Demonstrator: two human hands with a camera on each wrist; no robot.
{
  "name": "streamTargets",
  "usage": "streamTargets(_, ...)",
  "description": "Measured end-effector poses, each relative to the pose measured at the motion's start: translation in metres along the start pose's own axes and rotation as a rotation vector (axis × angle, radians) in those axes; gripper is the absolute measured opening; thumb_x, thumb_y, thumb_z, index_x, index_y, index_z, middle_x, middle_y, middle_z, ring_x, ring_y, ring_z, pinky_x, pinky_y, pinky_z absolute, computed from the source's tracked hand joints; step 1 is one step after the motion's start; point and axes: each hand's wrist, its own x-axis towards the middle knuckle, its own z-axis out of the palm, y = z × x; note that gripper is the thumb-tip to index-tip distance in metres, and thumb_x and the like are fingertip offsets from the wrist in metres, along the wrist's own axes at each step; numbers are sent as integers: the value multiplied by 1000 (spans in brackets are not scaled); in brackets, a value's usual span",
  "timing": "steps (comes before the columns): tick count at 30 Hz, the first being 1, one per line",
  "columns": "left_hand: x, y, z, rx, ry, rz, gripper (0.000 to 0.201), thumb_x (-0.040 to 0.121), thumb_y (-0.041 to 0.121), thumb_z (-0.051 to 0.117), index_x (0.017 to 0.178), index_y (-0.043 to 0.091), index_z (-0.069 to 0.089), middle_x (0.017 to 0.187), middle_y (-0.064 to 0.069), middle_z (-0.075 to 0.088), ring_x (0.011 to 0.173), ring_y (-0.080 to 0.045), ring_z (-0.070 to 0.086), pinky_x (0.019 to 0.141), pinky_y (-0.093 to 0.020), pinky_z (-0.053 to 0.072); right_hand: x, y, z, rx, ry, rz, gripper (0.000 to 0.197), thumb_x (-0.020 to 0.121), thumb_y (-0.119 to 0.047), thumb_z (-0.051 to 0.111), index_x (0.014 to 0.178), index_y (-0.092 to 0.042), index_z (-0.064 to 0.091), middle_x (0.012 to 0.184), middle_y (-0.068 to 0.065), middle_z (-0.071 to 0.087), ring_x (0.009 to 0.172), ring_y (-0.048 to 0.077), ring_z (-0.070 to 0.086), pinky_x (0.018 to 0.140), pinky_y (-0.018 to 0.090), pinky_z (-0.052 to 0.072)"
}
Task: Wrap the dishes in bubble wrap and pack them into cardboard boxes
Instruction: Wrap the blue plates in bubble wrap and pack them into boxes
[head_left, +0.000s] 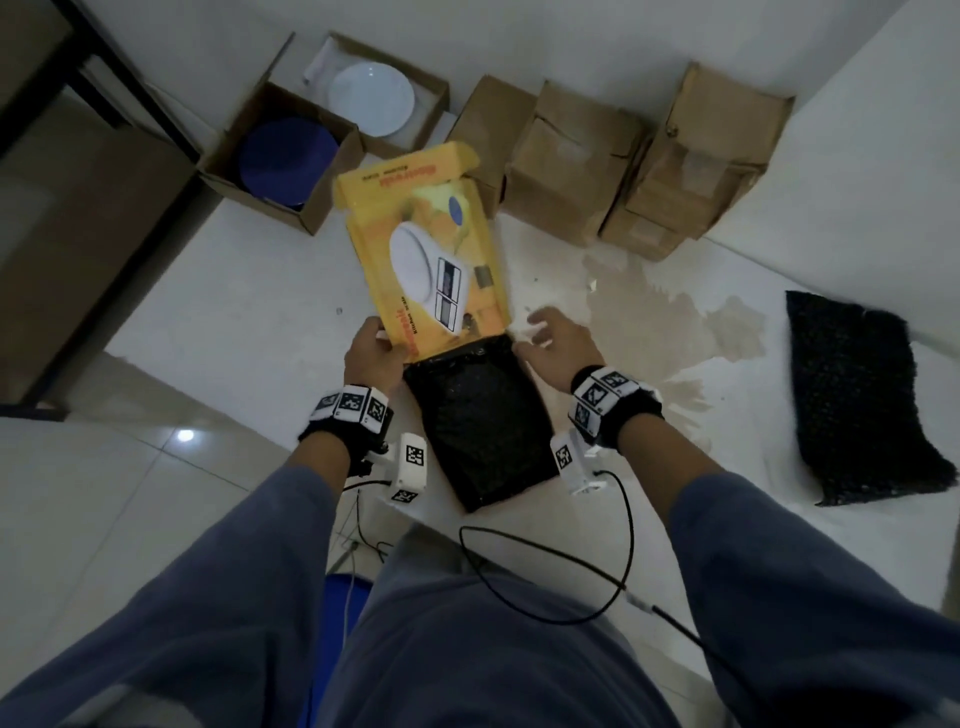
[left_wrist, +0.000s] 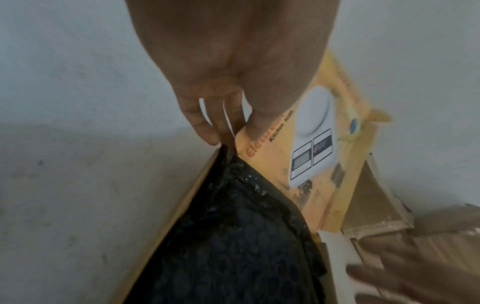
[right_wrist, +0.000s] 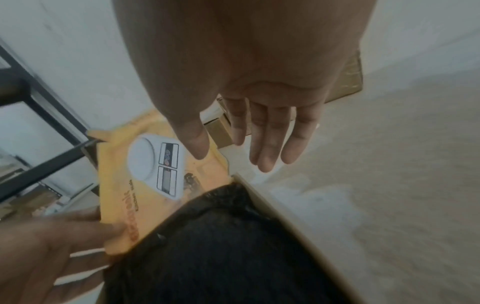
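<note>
1. Nearest the person, a bundle in black bubble wrap (head_left: 480, 431) lies in a yellow kitchen-scale box (head_left: 426, 249), whose lid stands lifted over the bundle's far end. Whether a dish is inside the bundle cannot be told.
2. The left hand (head_left: 371, 353) pinches the lid's near left corner, thumb on the printed face and fingers (left_wrist: 205, 123) behind it. The right hand (head_left: 558, 345) hovers just right of the bundle, its fingers (right_wrist: 265, 139) spread and straight, touching nothing.
3. The step in hand looks like closing the box over the bundle. To do it well, I would press the puffed wrap down flat with the free right hand while the left lowers the lid, keep the wrap's edges clear of the side walls, then tuck the lid's end flap in.
4. Readable print: "Kitchen Scale" in black on the lid, beside a large orange word beginning "elect", the rest hidden by the thumb. The flap's smaller orange writing is too blurred to read. A picture of a white scale fills the lid's middle.
5. Beyond the yellow box, an open cardboard box (head_left: 280, 150) holds a blue plate (head_left: 288, 156), unwrapped; behind it another holds a white plate (head_left: 373, 98). Right of these stand closed brown cartons (head_left: 639, 156).
6. Far right of the yellow box lies a loose sheet of black wrap (head_left: 862, 400) on the white bench (head_left: 249, 291).
</note>
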Motion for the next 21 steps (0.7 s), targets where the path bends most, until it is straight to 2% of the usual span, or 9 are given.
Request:
streamTargets(2, -12, 2, -3, 2, 39, 70, 17, 88, 16, 66, 105, 15, 63, 94, 1, 64, 85, -16, 58, 68, -18, 43, 8, -13, -4, 64, -3, -38, 60, 89, -35, 65, 142, -24, 40, 126, 9, 59, 116, 27, 55, 90, 29, 41)
streamTargets(4, -24, 4, -5, -23, 66, 114, 16, 90, 19, 64, 105, 14, 65, 90, 1, 64, 82, -14, 57, 61, -10, 36, 16, -23, -8, 101, -15, -52, 68, 90, -32, 63, 149, -26, 30, 132, 9, 57, 120, 26, 53, 90, 28, 39)
streamTargets(7, -37, 2, -9, -23, 47, 148, 17, 90, 28, 66, 105, 19, 65, 87, 3, 67, 76, -8, 61, 60, -6, 38, 20, -31, -17, 149, -42, -101, 58, 90, -27, 62, 144, -32, 43, 116, 2, 64, 113, 22, 58, 89, 29, 42)
streamTargets(8, -40, 0, -12, -33, 36, 152, 14, 90, 28, 66, 103, 22, 65, 86, 4, 68, 76, -7, 63, 63, -6, 41, 19, -32, -21, 146, -53, -144, 50, 89, -24, 61, 138, -32, 52, 108, 1, 67, 109, 22, 60, 90, 30, 44)
streamTargets(10, -47, -1, -16, -107, 23, 175, 13, 89, 19, 63, 97, 29, 66, 83, 2, 71, 79, -15, 68, 73, -22, 53, 15, -30, -26, 146, -83, -220, 34, 83, -21, 58, 113, -33, 70, 97, 0, 71, 100, 23, 62, 94, 35, 47)
streamTargets(13, -64, -2, -20, -339, -22, 86, 30, 93, 7, 48, 91, 27, 70, 93, -15, 73, 83, -27, 71, 78, -35, 56, 2, -19, -31, 294, -141, -224, 24, 87, -24, 52, 82, -32, 74, 95, 2, 73, 93, 25, 66, 100, 44, 47)
streamTargets(15, -80, 2, -21, -468, -74, -14, 26, 98, 14, 45, 102, 9, 70, 109, -23, 68, 87, -33, 71, 83, -36, 58, -10, -11, -33, 422, -185, -189, 29, 97, -31, 46, 86, -27, 73, 102, 6, 71, 89, 23, 67, 95, 42, 49)
streamTargets(18, -110, 9, -20, -575, -154, -121, 36, 98, 29, 56, 116, 0, 66, 109, -12, 66, 93, -39, 71, 89, -39, 58, -29, 0, -37, 571, -266, -158, 41, 103, -26, 32, 105, -12, 70, 113, 7, 68, 90, 21, 66, 86, 29, 48)
streamTargets(21, -141, 12, -15, -624, -230, -148, 32, 95, 28, 63, 116, 5, 67, 112, -9, 66, 92, -35, 68, 86, -36, 59, -48, 13, -34, 578, -252, -149, 32, 97, -36, 54, 101, -14, 75, 106, 1, 72, 85, 16, 64, 79, 27, 47)
